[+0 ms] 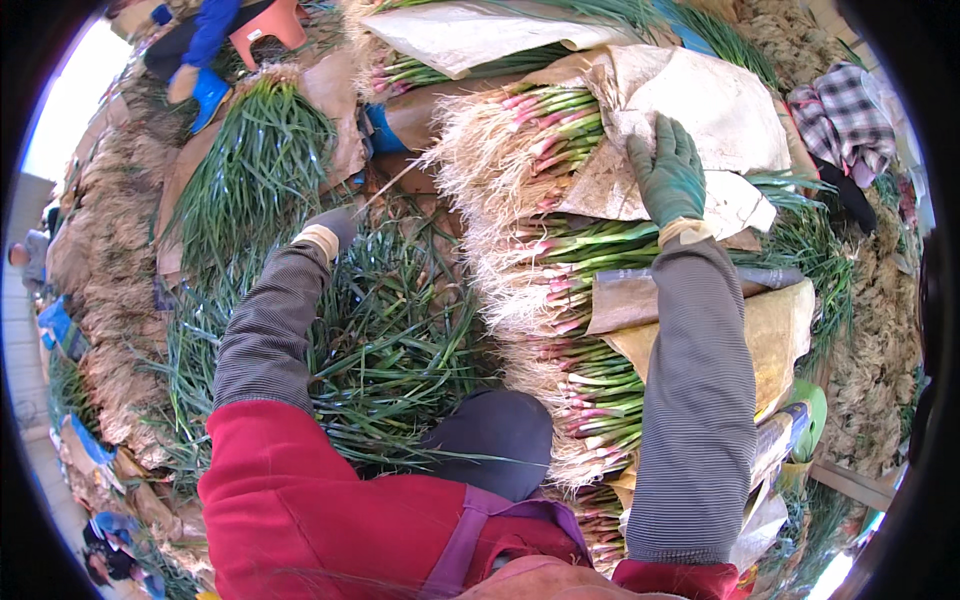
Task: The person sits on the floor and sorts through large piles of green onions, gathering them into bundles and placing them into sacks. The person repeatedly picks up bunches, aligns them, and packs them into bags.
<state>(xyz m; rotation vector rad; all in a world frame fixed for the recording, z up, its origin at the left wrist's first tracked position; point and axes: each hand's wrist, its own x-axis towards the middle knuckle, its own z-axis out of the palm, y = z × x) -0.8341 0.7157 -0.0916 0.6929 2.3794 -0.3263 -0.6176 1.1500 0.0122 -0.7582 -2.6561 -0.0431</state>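
Note:
My left hand point(335, 225), in a grey glove, is closed around a thin pale strand point(390, 185), which looks like a cord. The strand runs taut up towards the roots of a bundle of spring onions point(555, 127) with pinkish-white stems. White sacking point(697, 97) is wrapped over the leafy part of that bundle. On the sacking my right hand point(667, 171), in a green glove, lies flat with the thumb spread. Below it, more spring onions point(600, 390) are stacked in a row, roots to the left, partly covered by a brown sheet point(626, 300).
Loose green leaves point(397, 322) cover the ground around my knee point(495, 442). A leafy bundle point(259, 165) stands upper left, near another person's blue boot point(210, 97) and a pink stool point(270, 30). Piled roots point(112, 277) line the left; a green round object point(810, 420) lies right.

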